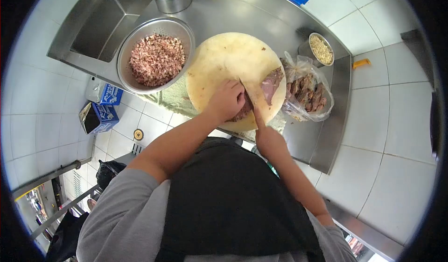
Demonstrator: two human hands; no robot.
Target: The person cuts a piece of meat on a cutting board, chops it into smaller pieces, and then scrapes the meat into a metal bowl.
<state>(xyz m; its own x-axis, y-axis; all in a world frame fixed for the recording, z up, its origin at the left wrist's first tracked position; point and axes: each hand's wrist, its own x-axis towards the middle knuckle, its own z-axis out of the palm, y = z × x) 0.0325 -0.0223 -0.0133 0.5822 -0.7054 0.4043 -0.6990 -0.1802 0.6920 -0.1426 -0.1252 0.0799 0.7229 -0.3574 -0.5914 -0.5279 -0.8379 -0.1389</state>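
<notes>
On a round cutting board (219,52), my right hand (270,142) grips a knife (254,92), its index finger stretched along the blade. The blade points away from me. Just left of it, my left hand (226,101) has its fingers curled and pressed down on a piece of dark cooked meat (242,112). That hand hides part of the meat. Another piece of meat (270,87), pinkish with a brown edge, lies to the right of the knife. Small scraps dot the board.
A metal bowl (122,66) of diced pink meat stands left of the board. On the right are a plastic bag (326,104) of meat chunks and a metal container (304,48) of pale bits. Farther back left are a sink (100,35) and another bowl (173,3). A green towel (170,98) lies beneath the board.
</notes>
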